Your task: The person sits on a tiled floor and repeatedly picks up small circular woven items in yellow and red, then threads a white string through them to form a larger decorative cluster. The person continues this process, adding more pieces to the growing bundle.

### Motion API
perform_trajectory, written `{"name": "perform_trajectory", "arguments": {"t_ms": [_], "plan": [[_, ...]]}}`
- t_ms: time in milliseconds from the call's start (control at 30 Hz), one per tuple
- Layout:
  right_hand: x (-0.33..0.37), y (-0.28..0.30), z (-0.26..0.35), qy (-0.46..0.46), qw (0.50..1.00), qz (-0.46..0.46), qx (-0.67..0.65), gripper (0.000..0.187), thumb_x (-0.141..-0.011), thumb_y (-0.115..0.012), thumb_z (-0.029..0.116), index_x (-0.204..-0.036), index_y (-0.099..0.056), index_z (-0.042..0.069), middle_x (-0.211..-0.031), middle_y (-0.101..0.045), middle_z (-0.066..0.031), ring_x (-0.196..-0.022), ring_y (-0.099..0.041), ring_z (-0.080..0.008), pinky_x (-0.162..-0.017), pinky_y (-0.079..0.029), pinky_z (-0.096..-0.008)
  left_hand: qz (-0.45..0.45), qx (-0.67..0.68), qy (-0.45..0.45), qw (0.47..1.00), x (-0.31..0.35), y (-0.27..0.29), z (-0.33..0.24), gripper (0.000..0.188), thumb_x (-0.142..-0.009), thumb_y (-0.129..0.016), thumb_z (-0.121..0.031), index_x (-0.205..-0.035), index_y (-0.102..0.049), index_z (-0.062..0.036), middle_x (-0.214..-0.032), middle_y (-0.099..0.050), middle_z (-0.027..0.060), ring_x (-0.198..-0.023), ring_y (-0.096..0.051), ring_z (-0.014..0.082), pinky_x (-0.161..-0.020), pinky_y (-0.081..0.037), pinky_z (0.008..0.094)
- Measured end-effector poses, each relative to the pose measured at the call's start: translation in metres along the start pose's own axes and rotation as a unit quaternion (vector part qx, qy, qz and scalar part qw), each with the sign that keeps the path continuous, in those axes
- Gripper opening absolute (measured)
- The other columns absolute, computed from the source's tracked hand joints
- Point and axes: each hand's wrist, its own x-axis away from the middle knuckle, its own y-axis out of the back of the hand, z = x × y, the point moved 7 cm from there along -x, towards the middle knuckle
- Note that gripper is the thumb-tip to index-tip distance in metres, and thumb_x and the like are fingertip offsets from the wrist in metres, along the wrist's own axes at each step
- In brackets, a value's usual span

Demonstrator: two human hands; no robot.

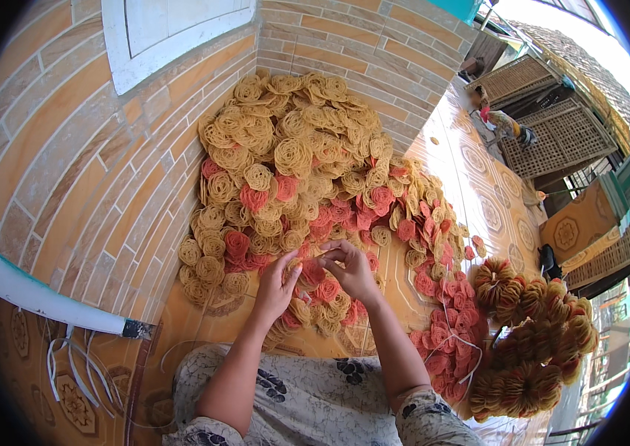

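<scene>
My left hand [278,286] and my right hand [350,271] come close together in front of me, over the near edge of a heap. The fingertips of both are pinched; whatever is between them is too small to make out. Just under the hands lies a red lacy disc [312,272], and I cannot tell whether they touch it. The heap consists of round, flat discs of coiled thin strands, mostly tan [296,152], with red ones [237,244] mixed in.
Red discs [445,349] with white string [454,338] across them lie at right, beside thick strung bundles [538,334] of tan and red discs. Brick-patterned walls [92,149] rise behind and left. A rooster [508,126] stands by woven bamboo panels [560,137]. White strips [81,372] hang at lower left.
</scene>
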Motion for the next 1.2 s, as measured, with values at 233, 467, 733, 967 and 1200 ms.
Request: {"name": "perform_trajectory", "arguments": {"t_ms": [233, 467, 733, 967, 1200], "plan": [[0.007, 0.014, -0.004, 0.039, 0.983, -0.154, -0.09, 0.028, -0.093, -0.059, 0.011, -0.116, -0.055, -0.004, -0.101, -0.067, -0.0116, -0.091, -0.064, -0.0164, -0.082, -0.05, -0.0297, 0.225, 0.042, 0.152, 0.962, 0.017, -0.019, 0.005, 0.026, -0.095, -0.055, -0.023, -0.101, -0.067, 0.0001, -0.086, -0.07, 0.0154, -0.081, -0.068, 0.0248, -0.076, -0.049, 0.0331], [0.032, 0.003, -0.075, -0.039, 0.873, -0.08, 0.479, 0.039, -0.075, -0.074, 0.02, -0.11, -0.063, 0.006, -0.115, -0.061, -0.017, -0.095, -0.064, -0.0234, -0.078, -0.051, -0.0332, 0.164, 0.167, 0.239, 0.942, 0.017, -0.007, 0.058, 0.023, -0.098, -0.048, -0.015, -0.11, -0.057, 0.0019, -0.087, -0.068, 0.0089, -0.077, -0.063, 0.0165, -0.079, -0.047, 0.0274], [0.035, 0.06, -0.065, -0.096, 0.78, -0.29, 0.547, 0.038, -0.076, -0.073, 0.023, -0.108, -0.062, 0.007, -0.111, -0.06, -0.0102, -0.101, -0.056, -0.0278, -0.087, -0.04, -0.0408, 0.168, 0.007, 0.289, 0.943, 0.014, 0.017, 0.052, 0.028, -0.099, -0.049, -0.022, -0.093, -0.064, 0.001, -0.07, -0.062, 0.0025, -0.063, -0.056, 0.0131, -0.064, -0.047, 0.0309], [-0.004, -0.053, -0.089, -0.02, 0.882, -0.104, 0.46, 0.056, -0.079, -0.07, 0.039, -0.122, -0.054, 0.008, -0.121, -0.053, -0.0151, -0.109, -0.051, -0.0363, -0.092, -0.04, -0.0476, 0.092, 0.174, 0.226, 0.954, 0.009, 0.01, 0.053, 0.034, -0.103, -0.038, -0.023, -0.094, -0.06, 0.0019, -0.097, -0.069, 0.0128, -0.09, -0.065, 0.019, -0.087, -0.048, 0.0319], [-0.007, 0.014, -0.115, -0.143, 0.979, -0.136, 0.053, 0.049, -0.075, -0.073, 0.011, -0.118, -0.052, 0.002, -0.101, -0.065, -0.0115, -0.094, -0.062, -0.0214, -0.084, -0.048, -0.0341, 0.288, 0.129, 0.301, 0.9, 0.03, -0.028, 0.044, 0.034, -0.101, -0.044, -0.026, -0.094, -0.066, -0.0015, -0.061, -0.052, -0.0007, -0.057, -0.049, 0.0073, -0.058, -0.042, 0.0243]]}}
